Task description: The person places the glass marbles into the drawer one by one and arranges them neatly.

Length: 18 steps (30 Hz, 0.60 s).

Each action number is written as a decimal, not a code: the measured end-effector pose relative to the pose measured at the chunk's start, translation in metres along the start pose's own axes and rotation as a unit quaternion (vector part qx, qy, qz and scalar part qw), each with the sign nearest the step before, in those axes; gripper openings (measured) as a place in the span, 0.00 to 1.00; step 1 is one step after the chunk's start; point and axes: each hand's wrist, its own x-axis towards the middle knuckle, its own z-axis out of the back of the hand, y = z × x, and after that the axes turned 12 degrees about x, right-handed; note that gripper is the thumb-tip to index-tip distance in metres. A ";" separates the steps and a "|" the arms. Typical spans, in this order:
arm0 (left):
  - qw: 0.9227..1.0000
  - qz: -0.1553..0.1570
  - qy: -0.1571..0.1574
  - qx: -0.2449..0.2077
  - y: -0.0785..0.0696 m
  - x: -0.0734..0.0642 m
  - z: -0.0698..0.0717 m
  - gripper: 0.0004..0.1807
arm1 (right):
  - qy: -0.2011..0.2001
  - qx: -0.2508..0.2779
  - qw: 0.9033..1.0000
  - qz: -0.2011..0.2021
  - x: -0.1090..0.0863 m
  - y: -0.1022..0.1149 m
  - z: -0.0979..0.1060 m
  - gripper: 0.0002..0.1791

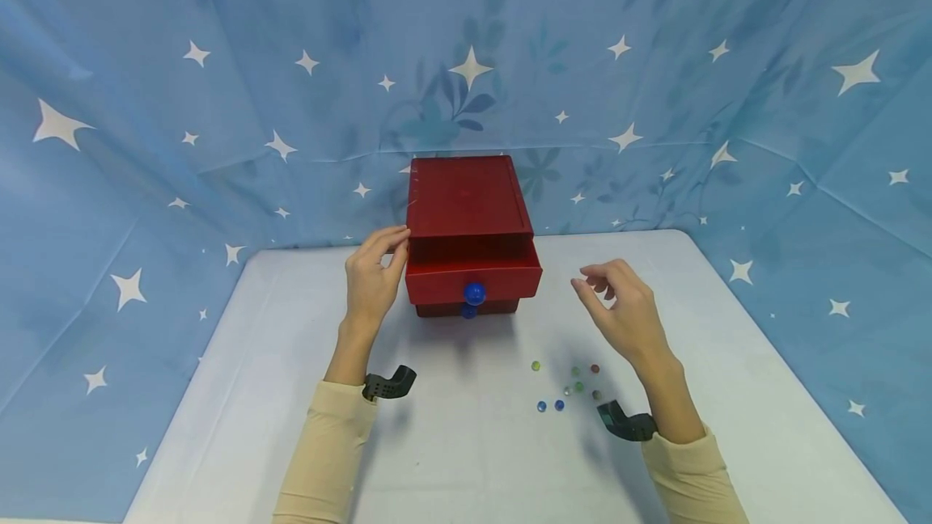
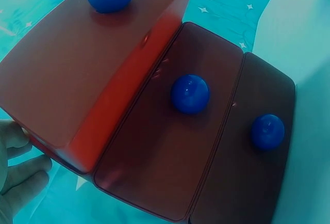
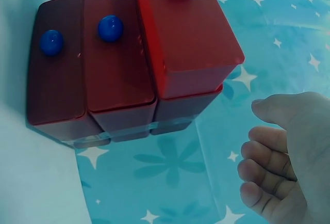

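Note:
A dark red chest of drawers (image 1: 466,196) stands on the white table with its top drawer (image 1: 437,285) pulled out. The inside of that drawer is only partly visible. Blue round knobs are fixed to the drawer fronts, and the two lower drawers (image 2: 154,152) are closed in the left wrist view. My left hand (image 1: 373,273) is at the chest's left side, fingertips touching its edge beside the pulled-out drawer. To the right of the chest, my right hand (image 1: 622,310) hovers with loosely bent fingers and holds nothing.
Several small marbles, including a blue marble (image 1: 559,405) and a red marble (image 1: 595,368), lie on the table (image 1: 451,459) in front of the chest, towards the right. A blue star-patterned cloth (image 1: 328,103) hangs behind the table and along its sides.

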 end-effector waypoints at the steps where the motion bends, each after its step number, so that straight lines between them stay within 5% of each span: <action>1: 1.000 0.000 0.000 -0.001 0.000 0.000 0.000 0.10 | 0.001 -0.002 1.000 -0.003 -0.001 0.000 0.000 0.12; 18: 1.000 0.003 -0.007 -0.015 0.001 -0.001 -0.002 0.10 | 0.012 -0.024 0.998 -0.052 -0.025 -0.009 0.003 0.12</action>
